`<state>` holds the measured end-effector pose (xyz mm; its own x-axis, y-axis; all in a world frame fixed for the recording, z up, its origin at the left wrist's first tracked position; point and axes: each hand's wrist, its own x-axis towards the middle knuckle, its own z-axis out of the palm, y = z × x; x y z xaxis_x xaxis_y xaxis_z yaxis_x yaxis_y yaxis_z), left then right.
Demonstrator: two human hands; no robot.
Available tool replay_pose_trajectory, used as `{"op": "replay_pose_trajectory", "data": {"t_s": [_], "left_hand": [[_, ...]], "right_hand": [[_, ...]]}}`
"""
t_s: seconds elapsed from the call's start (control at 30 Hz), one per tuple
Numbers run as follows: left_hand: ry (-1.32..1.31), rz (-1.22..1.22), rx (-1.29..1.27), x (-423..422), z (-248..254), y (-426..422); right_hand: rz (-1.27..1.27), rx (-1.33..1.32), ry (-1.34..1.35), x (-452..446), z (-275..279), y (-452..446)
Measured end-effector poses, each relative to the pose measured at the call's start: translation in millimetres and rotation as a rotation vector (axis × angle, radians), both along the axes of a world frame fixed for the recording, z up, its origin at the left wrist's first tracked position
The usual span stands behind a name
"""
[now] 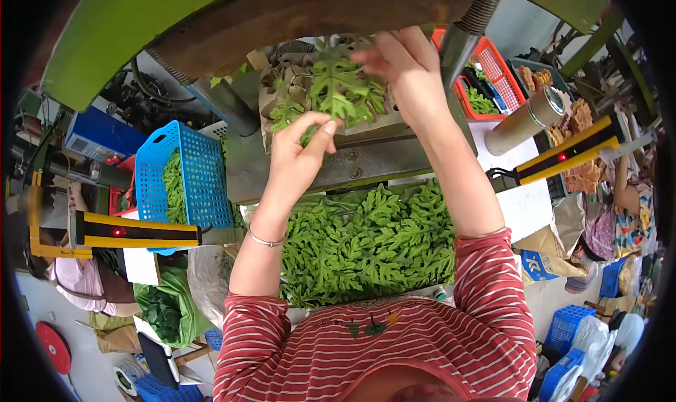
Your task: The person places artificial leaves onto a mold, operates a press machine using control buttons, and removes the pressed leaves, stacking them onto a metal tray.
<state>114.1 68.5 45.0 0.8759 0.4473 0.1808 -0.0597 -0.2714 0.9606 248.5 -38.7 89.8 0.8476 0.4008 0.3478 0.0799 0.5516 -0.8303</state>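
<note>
My left hand (299,155) is closed, with thumb and forefinger pinching the lower end of a green lobed leaf (334,85). The leaf lies over a metal mould (278,85) on the press bed, and more green lobes show beside it. Above the mould's right side is my right hand (408,67). Its fingers point left toward the leaf's upper part and are smeared by motion, so whether they grip anything is unclear.
Overhead hangs the press's rusty plate (310,25), between metal posts. A pile of green leaves (366,240) lies in front of my body. A blue basket (204,173) stands left, a red basket (496,71) right. Yellow-black sensor bars (137,231) flank the press; a steel flask (524,120) stands right.
</note>
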Motion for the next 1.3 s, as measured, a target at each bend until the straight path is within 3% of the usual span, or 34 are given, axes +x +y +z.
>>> {"op": "replay_pose_trajectory", "data": {"t_s": [0.2, 0.33, 0.53, 0.6, 0.67, 0.73, 0.77, 0.83, 0.97, 1.3], "left_hand": [[0.039, -0.063, -0.091, 8, 3, 4], [0.076, -0.083, 0.007, 7, 3, 5], [0.075, -0.201, -0.007, -27, 18, -15], [0.054, -0.386, 0.249, -76, 22, -18], [0.191, -0.381, 0.21, -148, 17, -35], [0.33, -0.358, 0.189, -212, -23, -39], [0.361, -0.234, 0.194, -239, -39, -50], [0.587, 0.009, 0.164, -294, -88, -75], [0.743, 0.152, 0.262, -319, -143, -90], [0.77, 0.215, 0.11, -313, -159, -80]], "right_hand": [[0.201, 0.02, -0.049, 40, -4, 42], [-0.186, -0.331, -0.307, 39, 2, 33], [-0.158, -0.544, -0.31, 11, 9, 1], [-0.178, -0.523, -0.514, -47, 9, -43], [-0.331, -0.5, -0.799, -108, -19, -107], [-0.428, -0.505, -1.182, -149, -78, -169], [-0.329, -0.636, -1.176, -171, -106, -198], [-0.431, -0.79, -1.055, -215, -164, -237], [-0.475, -0.846, -1.026, -225, -214, -253], [-0.547, -0.854, -1.0, -217, -234, -243]]}}
